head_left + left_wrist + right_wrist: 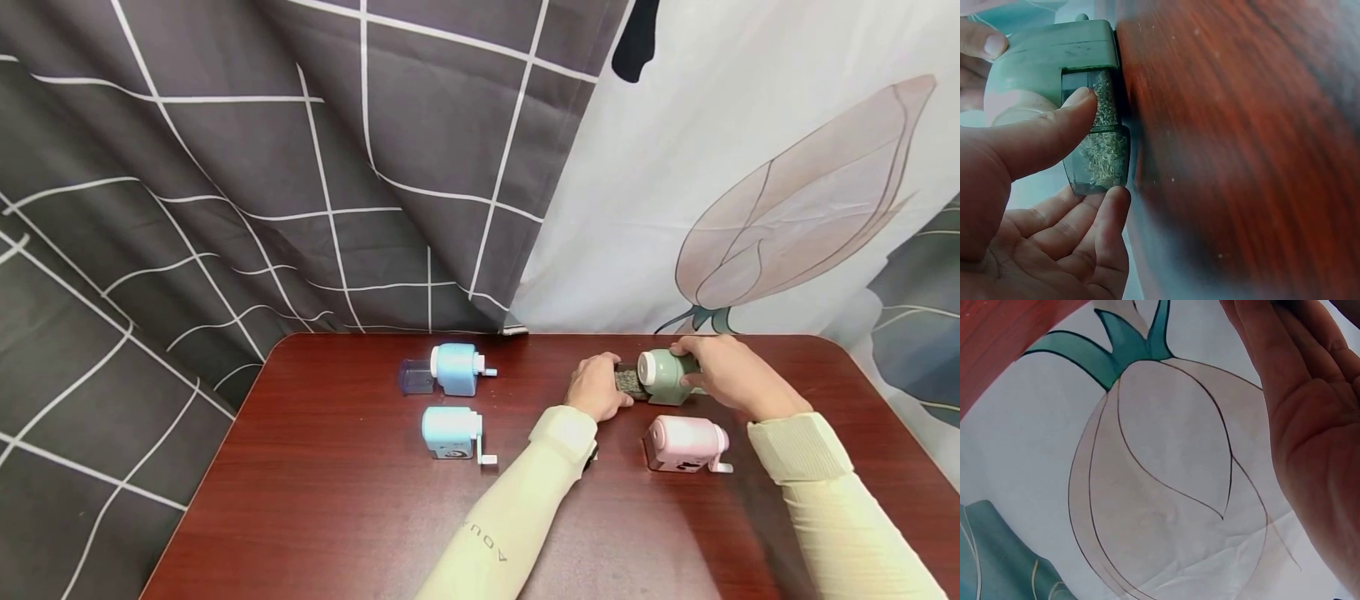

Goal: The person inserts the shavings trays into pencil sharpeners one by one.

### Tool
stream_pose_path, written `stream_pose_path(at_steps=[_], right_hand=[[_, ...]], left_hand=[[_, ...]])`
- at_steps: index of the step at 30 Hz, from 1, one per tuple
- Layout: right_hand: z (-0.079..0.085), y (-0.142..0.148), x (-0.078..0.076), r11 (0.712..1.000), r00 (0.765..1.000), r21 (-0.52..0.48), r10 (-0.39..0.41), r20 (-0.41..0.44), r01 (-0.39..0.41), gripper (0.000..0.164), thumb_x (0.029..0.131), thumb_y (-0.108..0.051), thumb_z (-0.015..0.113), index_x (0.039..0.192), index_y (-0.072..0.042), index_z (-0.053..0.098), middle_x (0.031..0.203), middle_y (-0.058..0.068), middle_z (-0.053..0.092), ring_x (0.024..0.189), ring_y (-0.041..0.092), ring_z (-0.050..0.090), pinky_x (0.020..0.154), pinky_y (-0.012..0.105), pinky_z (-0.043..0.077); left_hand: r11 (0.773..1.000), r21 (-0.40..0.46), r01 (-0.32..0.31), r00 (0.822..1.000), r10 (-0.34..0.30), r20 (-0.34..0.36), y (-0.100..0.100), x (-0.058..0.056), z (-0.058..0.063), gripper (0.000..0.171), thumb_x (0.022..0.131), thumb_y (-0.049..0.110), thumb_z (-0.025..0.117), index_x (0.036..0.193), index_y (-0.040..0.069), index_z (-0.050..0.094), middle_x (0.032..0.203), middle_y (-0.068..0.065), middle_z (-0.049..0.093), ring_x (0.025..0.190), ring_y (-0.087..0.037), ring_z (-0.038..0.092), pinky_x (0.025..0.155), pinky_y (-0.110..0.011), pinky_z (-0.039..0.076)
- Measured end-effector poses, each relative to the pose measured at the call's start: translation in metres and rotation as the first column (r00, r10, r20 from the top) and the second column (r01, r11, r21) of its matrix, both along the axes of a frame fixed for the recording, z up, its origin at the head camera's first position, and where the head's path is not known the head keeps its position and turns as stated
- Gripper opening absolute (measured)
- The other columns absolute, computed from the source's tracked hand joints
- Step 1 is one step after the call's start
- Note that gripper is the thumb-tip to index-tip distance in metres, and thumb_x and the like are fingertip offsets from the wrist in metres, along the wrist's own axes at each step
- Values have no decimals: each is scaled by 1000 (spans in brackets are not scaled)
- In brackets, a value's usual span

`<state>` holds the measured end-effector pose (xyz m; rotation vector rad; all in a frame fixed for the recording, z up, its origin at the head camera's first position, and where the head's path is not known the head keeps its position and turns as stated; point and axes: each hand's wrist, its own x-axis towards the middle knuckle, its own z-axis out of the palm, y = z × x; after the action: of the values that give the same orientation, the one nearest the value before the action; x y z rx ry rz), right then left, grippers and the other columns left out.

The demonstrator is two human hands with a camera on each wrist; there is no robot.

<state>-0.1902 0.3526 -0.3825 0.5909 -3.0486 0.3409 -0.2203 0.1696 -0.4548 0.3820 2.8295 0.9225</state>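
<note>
"Green plastic pencil sharpener (670,375), crank type, with a white round end. Location: on the tabletop (337,508), right-hand part, near the back edge."

"Fittings?"

"One translucent drawer (1077,172), projecting from the left of the body; fine shavings (1105,153) inside."

"Left hand (596,387): state and position?"

"Fingers pinching the drawer. Thumb laid against the near side, tip just short of the body; another fingertip touches the outer end, low down, close to the wood. The drawer sits between the two, its near wall partly covered by the thumb. Remaining fingers curled beyond the end; their exact contact cannot be told."

"Right hand (738,375)?"

"Fingers gripping the sharpener's body from the right, opposite the drawer. Some tips show on the green shell; the rest are hidden. The right wrist view gives only the side of the palm."

"Adjacent items?"

"Pink sharpener (684,443), one, upright, in front of the green one, untouched, crank to the right."

"Left part of the tabletop?"

"Blue sharpeners, two, set one behind the other. Rear blue sharpener (456,370): dark drawer (416,377) at its left; whether joined, cannot be told. Front blue sharpener (448,431): small printed picture, white crank at right."

"Backing?"

"Grey cloth (262,167), white grid; beside it, white cloth (600,250) with a printed bud."
</note>
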Motion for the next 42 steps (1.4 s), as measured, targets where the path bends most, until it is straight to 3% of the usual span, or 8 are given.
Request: stream_pose_path(at_steps=[13,22,42], right_hand=[[0,-1,0,1000,1000,2,-7,0,7,38,73,2,85,106,10,66,99,22,68,91,44,66,80,59,51],[0,0,0,1000,1000,2,-16,16,16,37,75,1,84,107,9,67,99,21,69,90,40,67,79,57,52],[1,0,1,1000,1000,-12,-10,14,10,37,74,1,84,107,8,67,98,20,69,88,37,67,78,55,52]], left_hand=[[998,-42,35,999,-36,-22,4,0,1,65,75,29,90,134,21,63,126,6,67,116,-13,61,97,-25,47],[999,-48,24,999,-25,-21,9,0,0,66,74,31,91,134,24,63,123,8,67,112,-11,62,92,-24,48],[999,-17,29,999,-30,-29,15,0,0,64,70,29,94,127,23,67,118,10,69,110,-9,63,92,-21,48]])
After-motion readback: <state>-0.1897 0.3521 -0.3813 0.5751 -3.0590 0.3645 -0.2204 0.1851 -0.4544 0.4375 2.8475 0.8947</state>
